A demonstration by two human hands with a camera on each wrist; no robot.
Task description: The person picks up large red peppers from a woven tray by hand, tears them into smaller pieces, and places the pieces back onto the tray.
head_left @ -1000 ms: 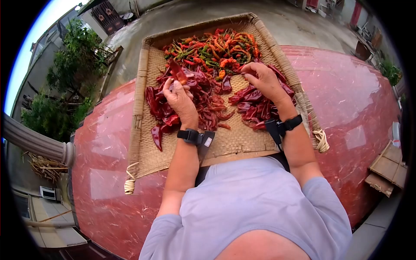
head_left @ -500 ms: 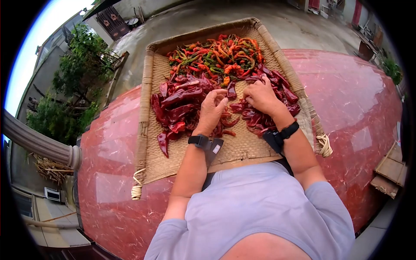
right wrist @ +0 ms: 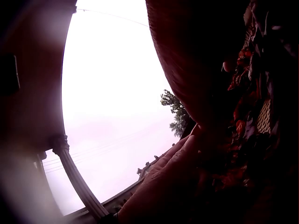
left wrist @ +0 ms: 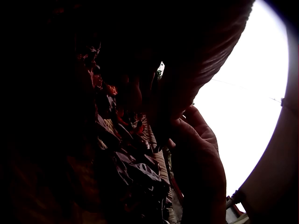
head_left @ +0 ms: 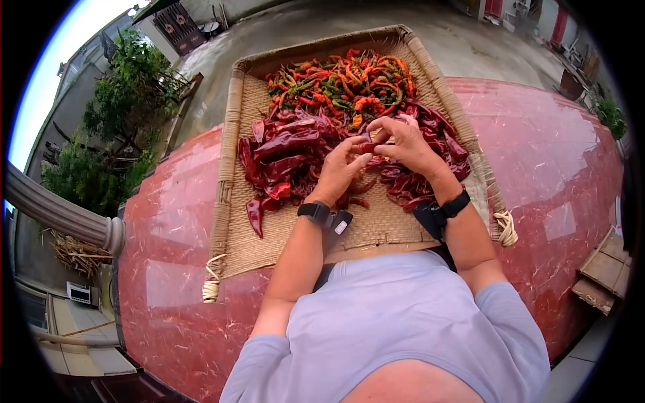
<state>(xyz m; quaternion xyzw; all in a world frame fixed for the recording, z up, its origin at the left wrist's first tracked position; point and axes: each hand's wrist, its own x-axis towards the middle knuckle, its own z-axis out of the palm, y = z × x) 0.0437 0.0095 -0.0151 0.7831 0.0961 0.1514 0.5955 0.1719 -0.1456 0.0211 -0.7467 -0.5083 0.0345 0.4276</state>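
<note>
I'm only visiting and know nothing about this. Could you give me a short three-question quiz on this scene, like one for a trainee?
1. True or false: the multicoloured chillies lie near the woven tray's far end.

2. What are the left hand and right hand handling?
A) a knife
B) a dark red pepper
C) a spoon

3. Fill in the colour: the wrist straps are ____.

Key:
1. True.
2. B.
3. Black.

Peppers point(head_left: 289, 144) in tray point(head_left: 379, 225); column point(head_left: 64, 207) left (well apart).
</note>
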